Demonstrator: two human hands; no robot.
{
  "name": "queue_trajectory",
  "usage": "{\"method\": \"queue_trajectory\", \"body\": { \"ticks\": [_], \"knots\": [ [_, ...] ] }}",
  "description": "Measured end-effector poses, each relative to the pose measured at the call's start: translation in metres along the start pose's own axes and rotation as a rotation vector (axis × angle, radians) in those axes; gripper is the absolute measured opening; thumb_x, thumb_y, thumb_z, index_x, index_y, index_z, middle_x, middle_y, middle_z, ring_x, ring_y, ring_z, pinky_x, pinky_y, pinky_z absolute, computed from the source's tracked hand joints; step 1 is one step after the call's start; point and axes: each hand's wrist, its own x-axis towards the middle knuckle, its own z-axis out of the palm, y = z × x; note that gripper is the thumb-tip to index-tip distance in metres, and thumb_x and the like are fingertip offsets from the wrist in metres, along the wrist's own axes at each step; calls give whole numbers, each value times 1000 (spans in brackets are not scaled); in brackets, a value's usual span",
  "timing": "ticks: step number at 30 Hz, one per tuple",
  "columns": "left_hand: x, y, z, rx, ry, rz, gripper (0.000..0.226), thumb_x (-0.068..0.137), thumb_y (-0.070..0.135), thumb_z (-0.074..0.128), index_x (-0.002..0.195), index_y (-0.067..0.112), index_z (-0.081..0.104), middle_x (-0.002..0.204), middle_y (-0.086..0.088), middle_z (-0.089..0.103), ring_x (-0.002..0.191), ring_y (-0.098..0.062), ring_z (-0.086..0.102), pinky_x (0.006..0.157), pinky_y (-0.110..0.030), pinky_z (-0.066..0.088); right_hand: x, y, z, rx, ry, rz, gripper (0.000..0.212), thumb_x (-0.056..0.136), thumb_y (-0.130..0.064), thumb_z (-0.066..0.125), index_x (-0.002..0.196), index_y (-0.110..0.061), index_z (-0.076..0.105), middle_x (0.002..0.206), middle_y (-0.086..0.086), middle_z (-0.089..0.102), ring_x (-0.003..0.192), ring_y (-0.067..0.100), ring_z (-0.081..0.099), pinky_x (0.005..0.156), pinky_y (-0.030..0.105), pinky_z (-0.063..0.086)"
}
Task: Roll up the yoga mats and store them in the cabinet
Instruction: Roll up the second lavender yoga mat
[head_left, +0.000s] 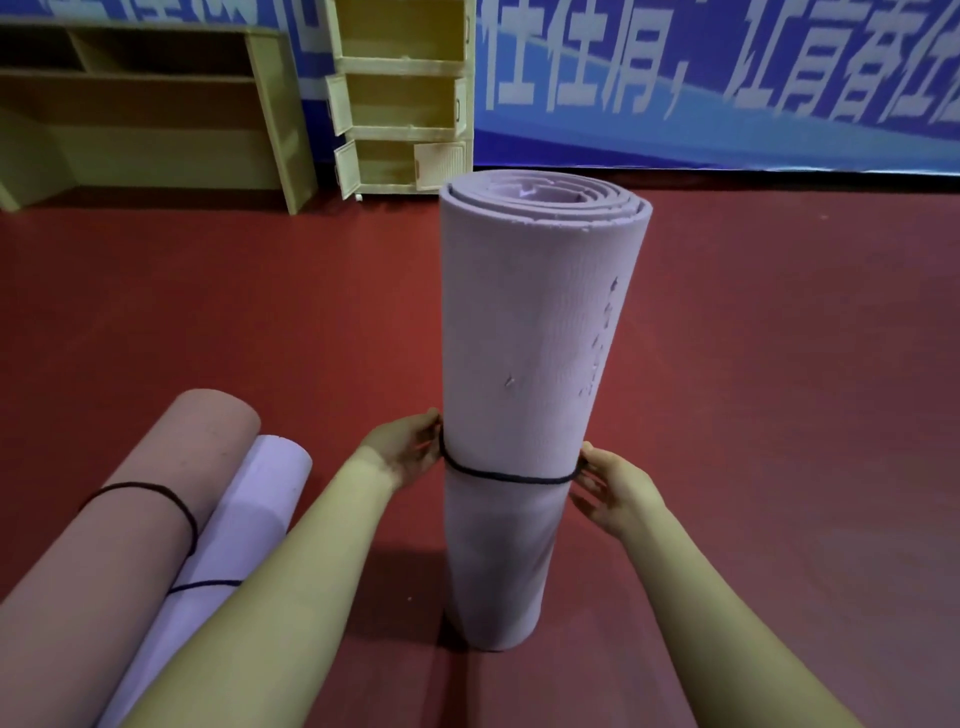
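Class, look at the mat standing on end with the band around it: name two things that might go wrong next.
1. The standing lilac mat is tall on a narrow base; it might topple if either hand lets go.
2. The black band sits below the middle, pinched by the left hand and right hand, so the loose top coils could unwind.

Red floor (779, 364): three rolled mats (524, 338), cabinet (405, 98), desk (156, 109).
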Motion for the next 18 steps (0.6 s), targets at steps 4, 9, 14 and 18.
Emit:
{"method": "queue_trajectory", "body": {
  "ticks": [4, 9, 14, 18],
  "knots": [
    [-6, 1, 5, 81, -27, 8, 34, 98, 21, 53, 67, 8, 60, 54, 0, 58, 58, -8, 52, 45, -15, 48, -8, 3, -3, -7, 21, -17, 14, 91, -23, 62, 95, -10, 66, 89, 2, 69, 81, 16, 62, 67, 32, 47],
    [-20, 2, 8, -59, -78, 80, 41, 99, 41, 38, 92, 8, 63, 90, -5, 64, 85, -14, 59, 72, -24, 47, -14, -10, -11, 72, -180, -4, 62, 98, -60, 23, 110, -13, 62, 109, 4, 62, 104, 21, 56, 91, 43, 41],
    [-31, -19, 28, -14, -234, 179, 48, 97, 56, 29, 97, 21, 62, 75, 9, 69, 74, -8, 60, 63, -28, 36, -14, -18, -21, -46, -263, -37, 76, 93, -69, 6, 129, -27, 57, 137, 2, 51, 131, 22, 42, 104, 52, 28],
    [-23, -20, 35, -40, -327, 186, 57, 97, 59, 23, 119, 19, 58, 103, 3, 70, 97, -11, 63, 75, -25, 46, -14, -22, -28, -127, -249, -56, 77, 91, -70, 0, 112, -32, 64, 143, 3, 47, 134, 24, 39, 110, 56, 18]
  ]
}}
